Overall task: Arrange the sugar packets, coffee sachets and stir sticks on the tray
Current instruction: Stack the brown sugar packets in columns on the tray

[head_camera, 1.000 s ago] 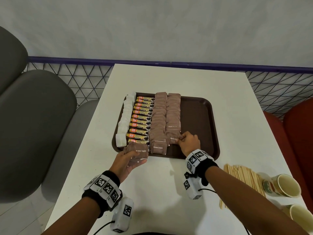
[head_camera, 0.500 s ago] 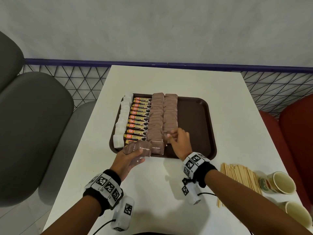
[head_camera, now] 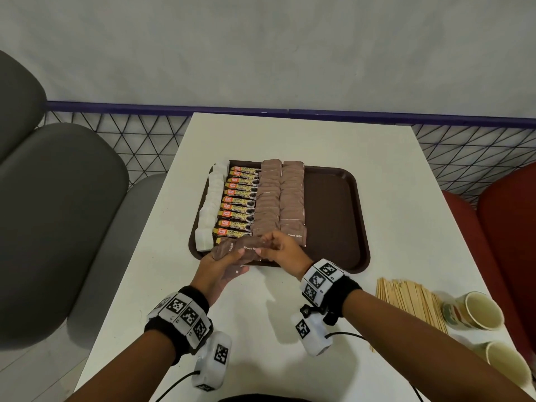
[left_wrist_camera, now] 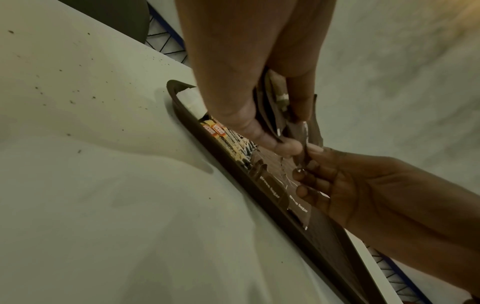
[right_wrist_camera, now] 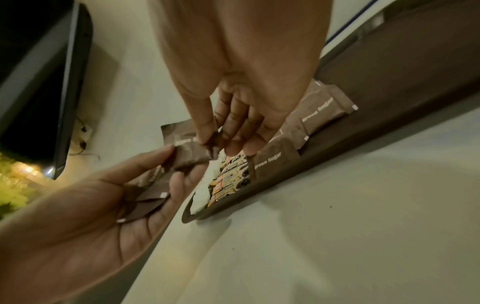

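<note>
A brown tray (head_camera: 336, 204) on the white table carries a column of white sugar packets (head_camera: 210, 204), a column of coffee sachets (head_camera: 237, 203) and two columns of brown sugar packets (head_camera: 278, 198). At the tray's near left edge my left hand (head_camera: 223, 261) holds a small stack of brown sugar packets (head_camera: 235, 249) between thumb and fingers. My right hand (head_camera: 278, 248) pinches the top packet (right_wrist_camera: 191, 150) of that stack by its corner. Wooden stir sticks (head_camera: 409, 300) lie in a pile on the table to the right of the tray.
Two paper cups (head_camera: 475, 311) lie on their sides at the table's right edge beside the sticks. The right half of the tray is bare. Grey seats (head_camera: 52, 221) stand to the left, red seats (head_camera: 507, 227) to the right, and a wire-mesh rail (head_camera: 150, 140) behind.
My right hand left the near end of the right brown sugar column and moved left to the stack in my left hand, where it now pinches a packet.
</note>
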Action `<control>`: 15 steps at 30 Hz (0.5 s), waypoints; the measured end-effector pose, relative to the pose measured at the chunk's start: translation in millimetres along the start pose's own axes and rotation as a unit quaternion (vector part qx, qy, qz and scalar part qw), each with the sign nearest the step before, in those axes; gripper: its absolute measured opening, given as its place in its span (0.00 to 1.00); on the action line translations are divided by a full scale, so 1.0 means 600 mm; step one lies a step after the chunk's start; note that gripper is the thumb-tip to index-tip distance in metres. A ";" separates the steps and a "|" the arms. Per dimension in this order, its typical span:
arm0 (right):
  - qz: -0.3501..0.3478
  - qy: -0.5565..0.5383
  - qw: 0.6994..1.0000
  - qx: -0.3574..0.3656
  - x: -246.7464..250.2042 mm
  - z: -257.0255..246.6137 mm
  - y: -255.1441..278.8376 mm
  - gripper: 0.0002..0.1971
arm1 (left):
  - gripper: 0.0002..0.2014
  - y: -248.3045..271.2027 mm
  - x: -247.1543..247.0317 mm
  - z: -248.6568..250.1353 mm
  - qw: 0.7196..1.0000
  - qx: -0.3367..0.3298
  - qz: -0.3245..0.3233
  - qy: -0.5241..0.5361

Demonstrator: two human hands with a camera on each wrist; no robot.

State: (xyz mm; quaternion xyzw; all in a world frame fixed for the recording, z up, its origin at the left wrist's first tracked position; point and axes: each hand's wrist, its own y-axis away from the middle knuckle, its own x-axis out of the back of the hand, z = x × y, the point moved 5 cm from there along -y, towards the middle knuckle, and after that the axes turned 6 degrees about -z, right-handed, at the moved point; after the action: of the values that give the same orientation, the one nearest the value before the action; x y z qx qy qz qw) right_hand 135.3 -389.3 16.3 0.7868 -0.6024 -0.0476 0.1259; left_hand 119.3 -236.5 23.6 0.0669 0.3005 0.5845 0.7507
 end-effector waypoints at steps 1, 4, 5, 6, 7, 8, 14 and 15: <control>0.005 -0.010 1.000 -0.007 0.003 0.002 0.001 0.12 | 0.12 0.000 0.002 -0.001 1.000 0.005 0.006 0.019; 0.053 0.001 0.998 -0.015 0.031 0.013 0.005 0.13 | 0.12 0.000 0.008 -0.004 0.996 0.024 0.011 0.088; 0.082 0.014 0.996 -0.016 0.047 0.015 0.007 0.13 | 0.13 0.001 0.010 -0.003 0.995 0.027 0.008 0.101; 0.117 0.027 0.993 -0.018 0.066 0.018 0.011 0.13 | 0.14 0.002 0.012 -0.001 0.994 0.027 0.006 0.108; 0.154 0.040 0.987 -0.020 0.086 0.020 0.015 0.12 | 0.14 0.003 0.014 0.000 0.993 0.026 0.006 0.112; 0.190 0.054 0.980 -0.025 0.106 0.023 0.020 0.10 | 0.14 0.003 0.016 0.001 0.993 0.024 0.006 0.113; 0.257 0.160 0.949 -0.086 0.170 0.045 0.044 0.06 | 0.08 0.006 0.031 -0.004 0.998 0.014 0.042 0.051; 0.254 0.174 0.947 -0.094 0.171 0.050 0.045 0.08 | 0.08 0.006 0.031 -0.004 0.998 0.014 0.046 0.047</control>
State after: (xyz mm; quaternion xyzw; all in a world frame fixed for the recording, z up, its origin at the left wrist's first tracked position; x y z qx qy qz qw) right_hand 130.8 -498.7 2.5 0.5886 -0.7437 0.0668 0.3099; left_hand 117.5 -218.7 16.6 0.0635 0.3405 0.6166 0.7070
